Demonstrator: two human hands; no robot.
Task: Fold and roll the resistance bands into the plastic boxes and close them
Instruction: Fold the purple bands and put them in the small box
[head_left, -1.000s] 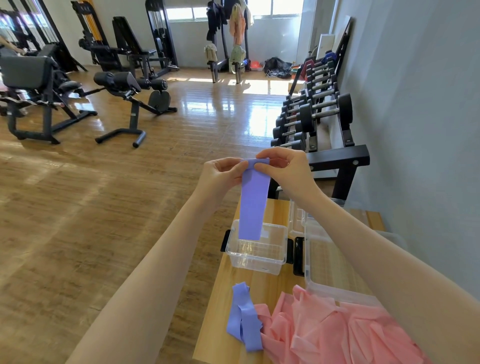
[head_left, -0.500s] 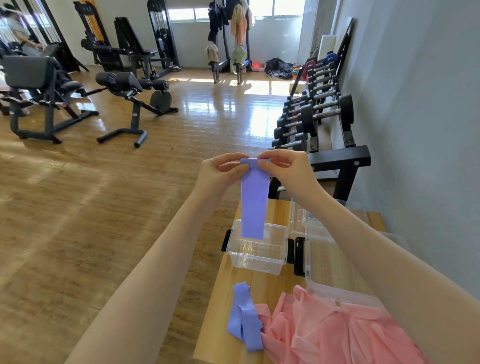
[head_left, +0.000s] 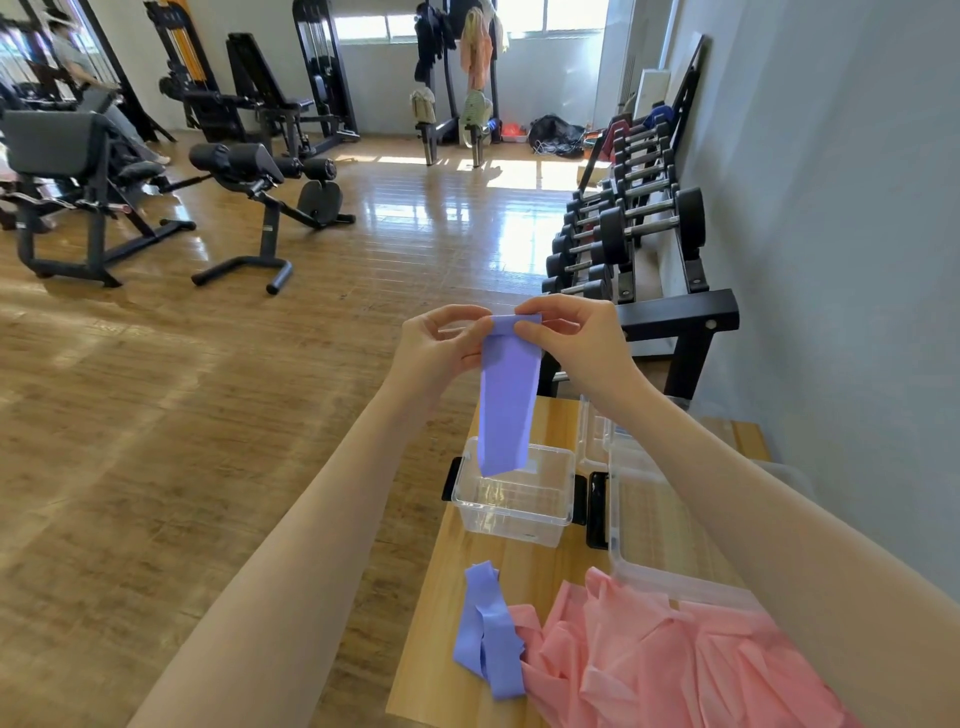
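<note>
1. Purple band hangs flat from both hands, held up over the wooden table; left hand and right hand each pinch its top edge, fingers curled.
2. Its lower end dangles in front of the small clear box (lid off).
3. Just right of that box sits a bigger clear box; my right forearm covers part of it.
4. Near edge: another purple band crumpled beside a pink pile.
5. Dumbbell rack stands behind the table along the wall.

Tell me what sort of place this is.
A gym, most likely: a rack of dumbbells lines the right wall, and weight benches and cable machines stand on the wooden floor.
</note>
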